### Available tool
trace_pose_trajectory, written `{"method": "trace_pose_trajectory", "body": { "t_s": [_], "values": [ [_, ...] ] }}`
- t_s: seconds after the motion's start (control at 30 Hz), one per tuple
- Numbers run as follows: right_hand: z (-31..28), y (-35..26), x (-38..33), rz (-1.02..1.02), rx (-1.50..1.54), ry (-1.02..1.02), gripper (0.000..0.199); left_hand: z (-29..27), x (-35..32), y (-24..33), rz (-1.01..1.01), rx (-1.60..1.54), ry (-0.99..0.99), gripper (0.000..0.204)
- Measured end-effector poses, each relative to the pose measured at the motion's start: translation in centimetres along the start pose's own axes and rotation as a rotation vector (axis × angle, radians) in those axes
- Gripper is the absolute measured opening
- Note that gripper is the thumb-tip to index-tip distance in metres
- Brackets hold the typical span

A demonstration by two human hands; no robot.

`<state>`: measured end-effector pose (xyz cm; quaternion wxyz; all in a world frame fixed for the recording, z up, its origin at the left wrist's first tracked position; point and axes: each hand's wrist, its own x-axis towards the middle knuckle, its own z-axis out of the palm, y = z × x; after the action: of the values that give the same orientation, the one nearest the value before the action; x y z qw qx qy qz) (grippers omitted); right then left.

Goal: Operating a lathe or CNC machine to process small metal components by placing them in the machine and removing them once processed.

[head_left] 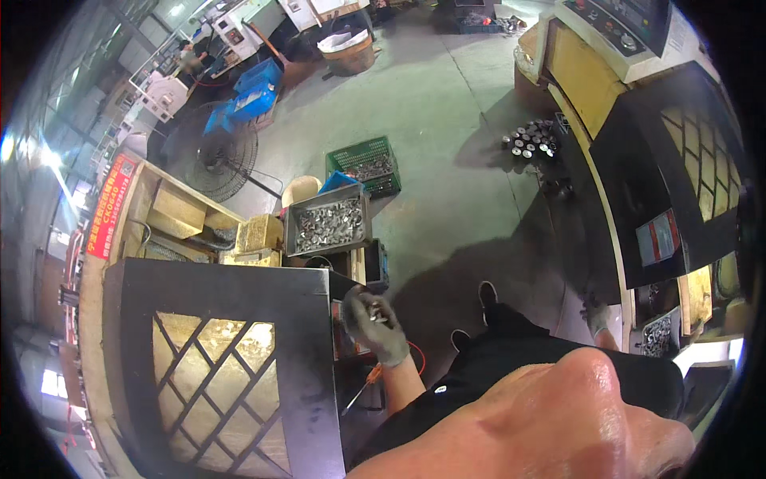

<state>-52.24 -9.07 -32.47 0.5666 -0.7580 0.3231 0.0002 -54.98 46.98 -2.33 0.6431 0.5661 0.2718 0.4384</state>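
Observation:
My left hand (pixel 371 319), in a grey glove, is raised beside the dark door of the machine on the left (pixel 215 351) and holds small shiny metal parts (pixel 375 313) in its curled fingers. A grey metal tray (pixel 327 223) full of similar metal pieces stands just beyond that hand. My right hand (pixel 597 316), also gloved, hangs low at the right, next to a small bin of metal parts (pixel 657 335) by the right machine; whether it holds anything I cannot tell.
A green crate (pixel 363 164) with parts sits on the concrete floor behind the tray. Dark cylindrical parts (pixel 531 140) are grouped on the floor near the right machine (pixel 670 176). A floor fan (pixel 215 156) and blue crates (pixel 255 88) stand at the back left.

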Motion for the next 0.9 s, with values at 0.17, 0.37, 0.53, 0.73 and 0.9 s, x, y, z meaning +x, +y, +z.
{"method": "trace_pose_trajectory", "body": {
  "t_s": [0.17, 0.37, 0.53, 0.73, 0.9],
  "values": [
    [-1.4, -11.3, 0.1, -0.308, -0.243, 0.08, 0.038, 3.3, -0.6, -10.7, -1.203, -1.236, -0.097, 0.021],
    [-7.9, -26.5, -3.4, -0.885, -0.369, 0.399, 0.029, 8.3, -4.9, -21.4, -1.09, -0.54, -0.481, 0.022],
    [-13.6, -32.0, -2.3, -1.068, -0.489, 0.926, 0.032, 15.1, -7.3, -20.3, -0.863, -0.456, -0.69, 0.029],
    [-16.7, -32.8, 1.2, -0.849, -0.73, 1.247, 0.033, 25.9, -8.3, -15.1, -0.958, -0.39, -0.91, 0.035],
    [-15.8, -34.4, 1.6, -0.67, -0.9, 1.215, 0.028, 32.9, -11.3, -14.3, -1.018, -0.324, -1.029, 0.036]
  ]
}}
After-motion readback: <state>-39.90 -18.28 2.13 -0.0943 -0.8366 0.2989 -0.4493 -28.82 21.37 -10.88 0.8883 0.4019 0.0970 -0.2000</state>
